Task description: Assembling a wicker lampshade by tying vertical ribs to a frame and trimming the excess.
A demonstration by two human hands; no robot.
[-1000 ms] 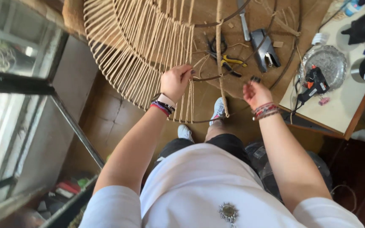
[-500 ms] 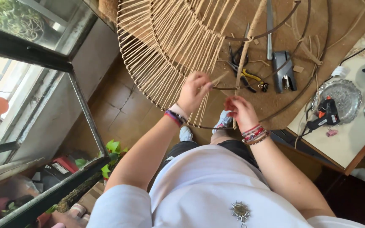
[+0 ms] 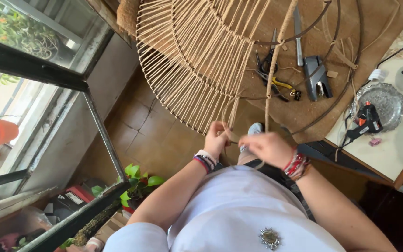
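Head view: I see my left hand (image 3: 218, 140) and right hand (image 3: 267, 147) close together, both pinching a strand (image 3: 233, 112) at the lower rim of the frame (image 3: 197, 56). Pliers (image 3: 276, 84) and stapler (image 3: 317, 77) lie right of the frame.

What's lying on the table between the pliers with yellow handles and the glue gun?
In the head view, a grey staple gun lies between the pliers and the glue gun, with a dark wire hoop passing just beyond it.
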